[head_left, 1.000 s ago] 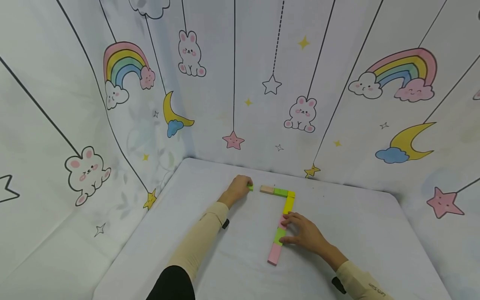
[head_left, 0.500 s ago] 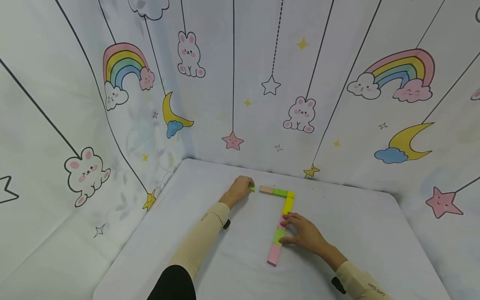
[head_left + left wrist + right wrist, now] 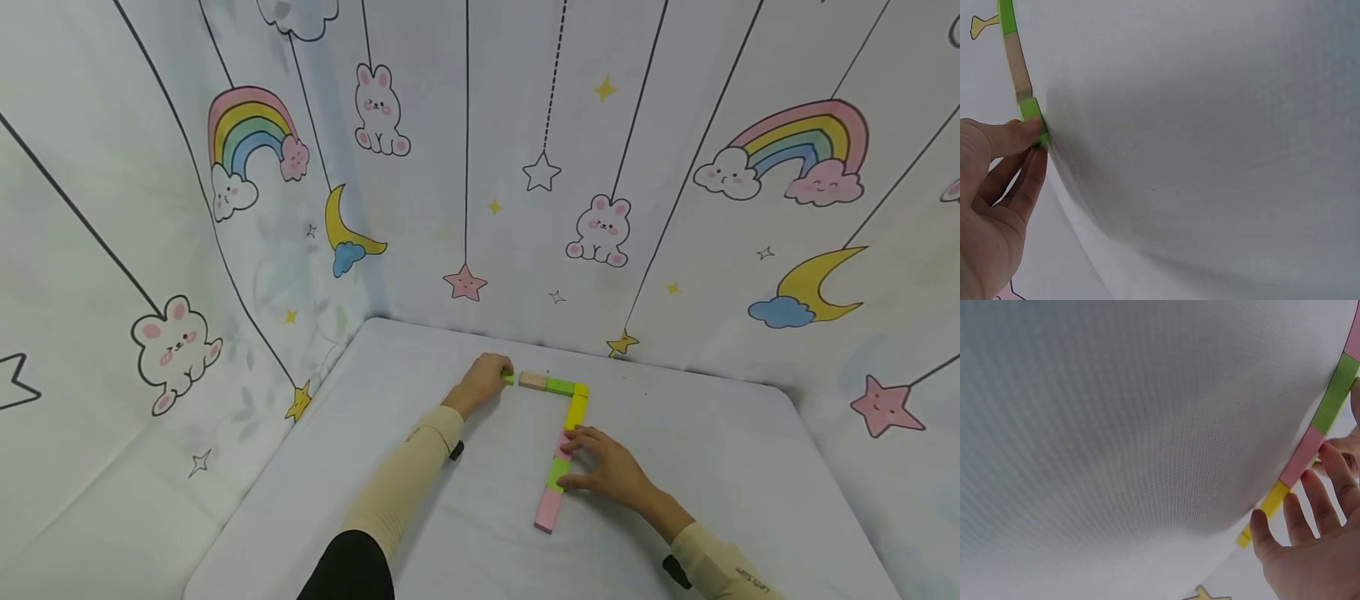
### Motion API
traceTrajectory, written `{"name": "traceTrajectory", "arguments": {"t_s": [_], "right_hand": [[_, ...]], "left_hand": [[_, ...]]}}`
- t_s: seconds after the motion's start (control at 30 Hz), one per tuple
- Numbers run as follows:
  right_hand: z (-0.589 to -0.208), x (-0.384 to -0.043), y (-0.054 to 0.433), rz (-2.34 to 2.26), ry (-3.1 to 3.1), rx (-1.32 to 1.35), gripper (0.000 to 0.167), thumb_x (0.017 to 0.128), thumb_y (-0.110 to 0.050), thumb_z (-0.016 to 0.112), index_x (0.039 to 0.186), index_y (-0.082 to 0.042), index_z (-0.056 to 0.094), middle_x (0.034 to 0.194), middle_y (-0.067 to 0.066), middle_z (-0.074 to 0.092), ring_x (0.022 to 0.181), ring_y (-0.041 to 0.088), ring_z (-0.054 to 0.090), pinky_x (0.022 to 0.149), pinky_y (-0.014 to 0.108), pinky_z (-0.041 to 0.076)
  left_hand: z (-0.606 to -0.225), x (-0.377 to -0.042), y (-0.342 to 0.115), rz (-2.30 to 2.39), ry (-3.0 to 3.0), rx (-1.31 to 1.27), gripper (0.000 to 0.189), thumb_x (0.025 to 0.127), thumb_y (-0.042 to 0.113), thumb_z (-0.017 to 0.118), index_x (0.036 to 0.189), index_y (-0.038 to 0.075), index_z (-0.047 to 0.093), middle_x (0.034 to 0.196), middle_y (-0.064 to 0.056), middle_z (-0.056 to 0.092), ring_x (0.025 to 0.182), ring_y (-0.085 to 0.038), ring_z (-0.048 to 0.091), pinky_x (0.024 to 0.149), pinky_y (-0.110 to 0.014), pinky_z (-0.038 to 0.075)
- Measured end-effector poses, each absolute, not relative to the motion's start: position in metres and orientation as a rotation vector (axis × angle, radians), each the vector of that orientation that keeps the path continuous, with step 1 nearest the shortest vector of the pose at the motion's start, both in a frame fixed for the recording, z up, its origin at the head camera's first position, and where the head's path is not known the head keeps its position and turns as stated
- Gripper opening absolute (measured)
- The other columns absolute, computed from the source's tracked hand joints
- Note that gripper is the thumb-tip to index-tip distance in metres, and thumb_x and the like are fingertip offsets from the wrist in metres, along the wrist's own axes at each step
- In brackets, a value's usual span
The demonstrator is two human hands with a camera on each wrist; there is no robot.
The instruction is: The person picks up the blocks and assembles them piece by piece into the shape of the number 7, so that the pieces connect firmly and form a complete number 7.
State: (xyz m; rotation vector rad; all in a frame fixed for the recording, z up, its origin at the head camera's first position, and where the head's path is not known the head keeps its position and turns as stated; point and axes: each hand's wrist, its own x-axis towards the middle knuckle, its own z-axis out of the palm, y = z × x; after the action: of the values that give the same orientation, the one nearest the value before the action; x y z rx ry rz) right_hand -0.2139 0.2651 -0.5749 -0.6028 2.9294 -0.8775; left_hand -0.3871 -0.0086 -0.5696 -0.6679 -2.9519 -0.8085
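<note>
My left hand (image 3: 482, 385) pinches a small green block (image 3: 1032, 110) between thumb and fingers, at the far side of the table. In the left wrist view the block overlaps the near end of a plain wooden block (image 3: 1018, 65); the head view shows a narrow gap between them. From the wooden block a line of blocks runs right through a green block (image 3: 560, 386) to a yellow corner. There it turns toward me: a yellow block (image 3: 577, 410), a pink, a green (image 3: 557, 472), a pink (image 3: 548, 510). My right hand (image 3: 613, 471) rests its spread fingertips along this row's right side.
The blocks lie on a white cloth-covered table (image 3: 465, 533). Behind it and to the left rise white curtains (image 3: 517, 242) printed with rainbows, rabbits, moons and stars.
My left hand has slid slightly to the right with the green block, narrowing the gap to the wooden block. My right hand and the row of blocks stay put.
</note>
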Motion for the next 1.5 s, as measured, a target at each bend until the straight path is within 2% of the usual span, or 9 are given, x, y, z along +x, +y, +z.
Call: {"name": "traceTrajectory", "arguments": {"t_s": [0.6, 1.5], "right_hand": [[-0.5735, -0.2127, 0.2633, -0.866, 2.938, -0.592, 0.06, 0.07, -0.058, 0.091, 0.119, -0.025, 0.075, 0.145, 0.001, 0.06, 0.136, 0.03, 0.055, 0.111, 0.057, 0.045], [-0.5775, -0.2139, 0.2626, -0.843, 2.929, -0.55, 0.061, 0.069, -0.061, 0.09, 0.119, -0.029, 0.075, 0.147, 0.0, 0.059, 0.138, 0.029, 0.053, 0.112, 0.056, 0.044]], "left_hand": [[-0.5704, -0.387, -0.0014, -0.814, -2.963, -0.649, 0.024, 0.094, -0.004, 0.071, 0.114, 0.007, 0.077, 0.118, -0.006, 0.075, 0.114, -0.018, 0.067, 0.098, -0.032, 0.055], [-0.5711, -0.3858, -0.0012, -0.842, -2.922, -0.674, 0.024, 0.094, -0.004, 0.07, 0.113, 0.008, 0.077, 0.118, -0.006, 0.075, 0.114, -0.019, 0.067, 0.099, -0.033, 0.054]]}}
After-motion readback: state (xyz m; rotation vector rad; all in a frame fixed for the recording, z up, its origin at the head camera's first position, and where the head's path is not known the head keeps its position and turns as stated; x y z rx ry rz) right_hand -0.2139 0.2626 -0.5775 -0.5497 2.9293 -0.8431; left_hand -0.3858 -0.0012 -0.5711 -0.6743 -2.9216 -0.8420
